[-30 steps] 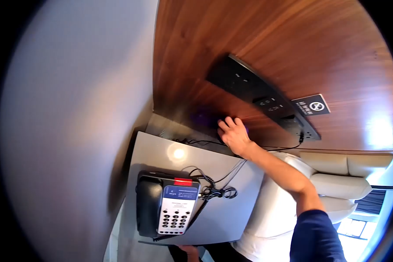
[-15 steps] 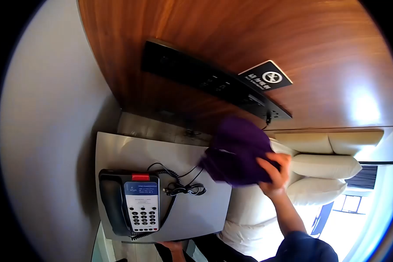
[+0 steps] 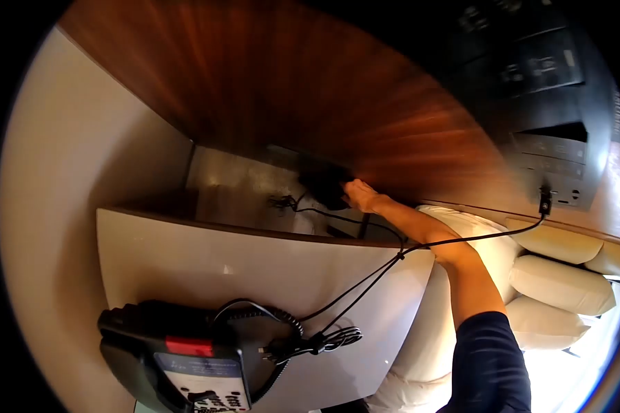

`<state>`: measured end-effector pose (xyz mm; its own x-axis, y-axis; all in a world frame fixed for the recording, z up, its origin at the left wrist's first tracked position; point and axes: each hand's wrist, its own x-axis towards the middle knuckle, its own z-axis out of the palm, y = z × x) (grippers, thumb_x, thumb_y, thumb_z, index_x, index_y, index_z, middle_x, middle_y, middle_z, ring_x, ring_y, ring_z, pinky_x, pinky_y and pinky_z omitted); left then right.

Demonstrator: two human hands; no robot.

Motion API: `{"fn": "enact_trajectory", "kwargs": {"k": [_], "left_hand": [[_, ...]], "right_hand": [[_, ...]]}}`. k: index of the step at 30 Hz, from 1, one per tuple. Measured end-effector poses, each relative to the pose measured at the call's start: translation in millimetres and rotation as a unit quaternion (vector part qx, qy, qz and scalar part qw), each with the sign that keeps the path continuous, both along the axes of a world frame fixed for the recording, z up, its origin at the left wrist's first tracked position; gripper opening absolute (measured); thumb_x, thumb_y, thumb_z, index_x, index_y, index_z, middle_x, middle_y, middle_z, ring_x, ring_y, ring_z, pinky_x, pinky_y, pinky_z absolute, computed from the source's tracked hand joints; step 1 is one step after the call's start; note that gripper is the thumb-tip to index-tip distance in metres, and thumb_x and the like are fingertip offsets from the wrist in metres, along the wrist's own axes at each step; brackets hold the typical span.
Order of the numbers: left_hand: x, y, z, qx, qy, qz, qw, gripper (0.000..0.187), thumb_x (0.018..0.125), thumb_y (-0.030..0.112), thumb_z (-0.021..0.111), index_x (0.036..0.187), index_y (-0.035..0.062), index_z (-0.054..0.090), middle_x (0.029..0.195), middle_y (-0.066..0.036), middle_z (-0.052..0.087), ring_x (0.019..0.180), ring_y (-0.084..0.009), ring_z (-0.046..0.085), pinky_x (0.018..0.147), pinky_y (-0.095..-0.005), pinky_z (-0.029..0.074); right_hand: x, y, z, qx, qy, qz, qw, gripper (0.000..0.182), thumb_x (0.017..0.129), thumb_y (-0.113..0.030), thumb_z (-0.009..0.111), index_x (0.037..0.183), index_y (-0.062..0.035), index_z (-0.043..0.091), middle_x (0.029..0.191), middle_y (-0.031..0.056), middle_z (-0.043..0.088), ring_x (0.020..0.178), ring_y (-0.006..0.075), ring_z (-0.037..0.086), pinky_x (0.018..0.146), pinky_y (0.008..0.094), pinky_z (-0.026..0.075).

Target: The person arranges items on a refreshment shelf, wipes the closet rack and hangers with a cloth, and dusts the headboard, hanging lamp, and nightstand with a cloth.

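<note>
My right hand (image 3: 361, 195) reaches down into the gap between the wood panel and the bedside table (image 3: 179, 258). Its fingers are closed on a cloth (image 3: 326, 187), purple a moment before and almost black in the shadow here. The cloth hangs low near the wall, beside a tangle of dark cords (image 3: 282, 202). A black cable (image 3: 461, 239) crosses just over my forearm. My left hand is out of sight.
A desk phone (image 3: 193, 365) and a bundled black cable (image 3: 324, 339) lie on the tabletop. To the right is a bed with pale pillows (image 3: 563, 283). The cable's plug (image 3: 545, 201) sits in a black wall panel (image 3: 530, 138).
My right hand has carried the cloth from above the table's right edge down into the gap behind it. The view has moved closer to the wall. My left hand has left the view.
</note>
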<state>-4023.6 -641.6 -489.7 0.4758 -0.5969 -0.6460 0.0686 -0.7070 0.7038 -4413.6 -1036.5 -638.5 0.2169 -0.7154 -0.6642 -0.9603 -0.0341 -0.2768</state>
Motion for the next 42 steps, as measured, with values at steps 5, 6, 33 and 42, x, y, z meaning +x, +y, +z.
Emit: {"fn": "enact_trajectory", "kwargs": {"k": [5, 6, 33, 42], "left_hand": [[-1.5, -10.1, -0.6, 0.007, 0.020, 0.017, 1.000, 0.083, 0.083, 0.044, 0.061, 0.145, 0.0048, 0.021, 0.142, -0.017, 0.036, 0.126, -0.0326, 0.043, 0.102, -0.0479, 0.038], [-1.1, -9.4, 0.6, 0.007, 0.024, 0.018, 1.000, 0.083, 0.084, 0.044, 0.060, 0.145, 0.0050, 0.021, 0.142, -0.017, 0.036, 0.126, -0.0325, 0.043, 0.102, -0.0478, 0.038], [2.9, -27.4, 11.2, -0.005, 0.115, 0.046, 0.992, 0.080, 0.085, 0.054, 0.054, 0.146, 0.0102, 0.027, 0.143, -0.012, 0.038, 0.127, -0.0303, 0.043, 0.104, -0.0472, 0.037], [19.5, -7.6, 24.8, -0.018, 0.179, 0.086, 0.980, 0.080, 0.085, 0.058, 0.052, 0.146, 0.0119, 0.029, 0.143, -0.010, 0.039, 0.128, -0.0296, 0.043, 0.104, -0.0470, 0.037]], "right_hand": [[3.0, 34.7, 47.9, -0.009, -0.217, -0.558, 0.801, 0.023, 0.090, -0.012, 0.064, 0.107, 0.0028, 0.065, 0.090, 0.0085, 0.070, 0.077, 0.0164, 0.066, 0.066, 0.0297, 0.055], [2.0, 39.1, 65.0, 0.003, -0.333, -0.592, 0.734, 0.023, 0.090, -0.011, 0.064, 0.109, 0.0029, 0.065, 0.091, 0.0044, 0.069, 0.077, 0.0126, 0.064, 0.066, 0.0264, 0.054], [-30.8, 71.6, 155.7, -0.084, -0.405, -0.709, 0.571, 0.018, 0.086, 0.005, 0.059, 0.102, 0.0025, 0.067, 0.094, 0.0091, 0.069, 0.079, 0.0179, 0.067, 0.069, 0.0269, 0.057], [-37.0, 90.8, 303.0, -0.257, -0.415, -0.704, 0.516, 0.018, 0.078, 0.010, 0.065, 0.088, -0.0059, 0.063, 0.076, 0.0034, 0.064, 0.060, 0.0117, 0.060, 0.050, 0.0222, 0.051]]}}
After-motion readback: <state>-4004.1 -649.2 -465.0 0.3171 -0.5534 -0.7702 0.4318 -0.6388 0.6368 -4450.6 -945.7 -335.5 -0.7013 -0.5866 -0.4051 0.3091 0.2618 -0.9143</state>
